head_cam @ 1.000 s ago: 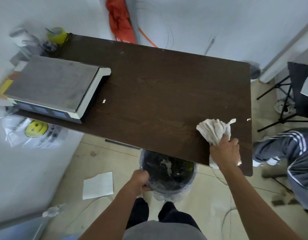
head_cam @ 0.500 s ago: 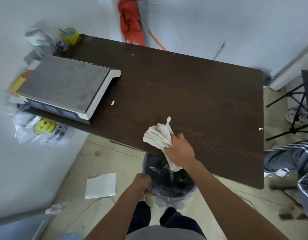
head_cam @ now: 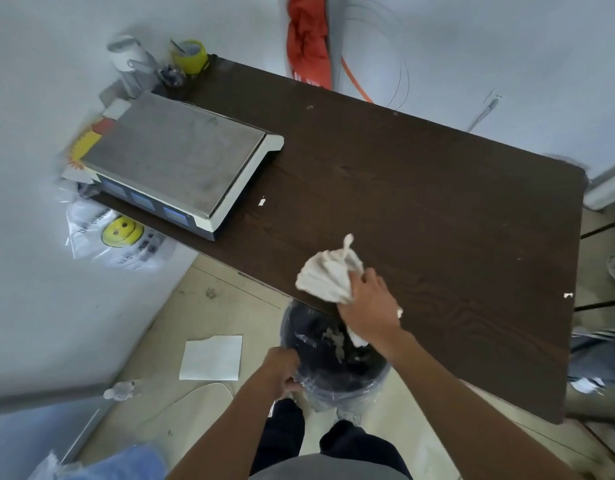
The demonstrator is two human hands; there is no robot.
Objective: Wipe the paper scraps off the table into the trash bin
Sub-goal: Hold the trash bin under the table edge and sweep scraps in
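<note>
Since the frame a second earlier, the crumpled off-white cloth point(head_cam: 328, 277) has been carried from the right end of the dark brown wooden table point(head_cam: 420, 202) to its near edge. It is bunched in the closed right hand point(head_cam: 370, 306), with a tail hanging over that edge into the black, plastic-lined trash bin point(head_cam: 333, 362). The bin is held at its rim by the clenched left hand point(head_cam: 282, 370), tucked partly under the near edge, presumably so that swept scraps drop straight in. Pale scraps are seen inside the bin.

Two white paper scraps remain on the table: one small scrap point(head_cam: 261, 201) just beside the grey-topped weighing scale point(head_cam: 181, 157), one scrap point(head_cam: 568, 295) at the right edge. The sweep is judged part done; both call for further passes.

A white paper sheet point(head_cam: 212, 357) lies on the floor, left of the bin.
</note>
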